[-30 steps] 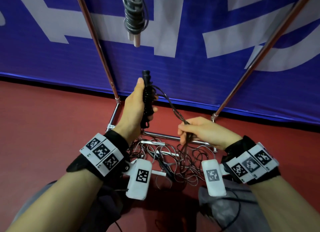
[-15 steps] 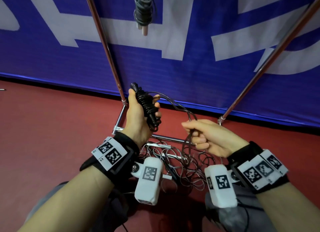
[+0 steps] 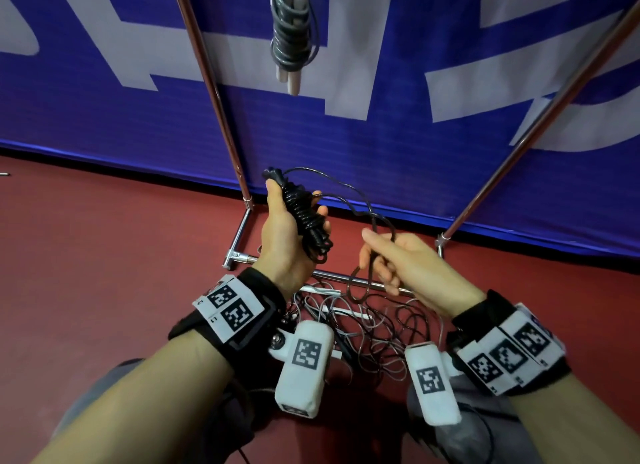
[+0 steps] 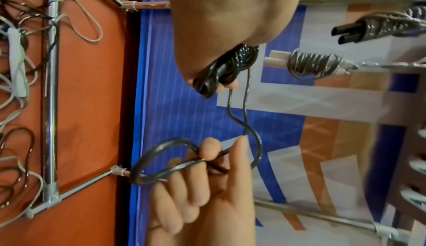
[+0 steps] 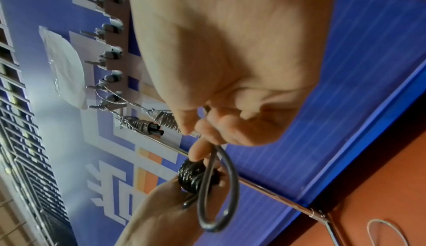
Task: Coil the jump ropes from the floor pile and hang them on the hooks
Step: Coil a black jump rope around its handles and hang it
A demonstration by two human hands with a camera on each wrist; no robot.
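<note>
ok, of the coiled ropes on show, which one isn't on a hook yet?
The black jump rope, gripped in the left hand. The grey coil with white handles and the black-handled coil already hang on the rack.

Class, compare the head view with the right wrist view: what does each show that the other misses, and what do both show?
Only the head view shows the tangled pile of jump ropes on the red floor and both marker wristbands. Only the right wrist view shows the row of wall hooks and a hung coil with black handles. Both show the left hand gripping the coiled black jump rope and the right hand pinching its loose end loop.
</note>
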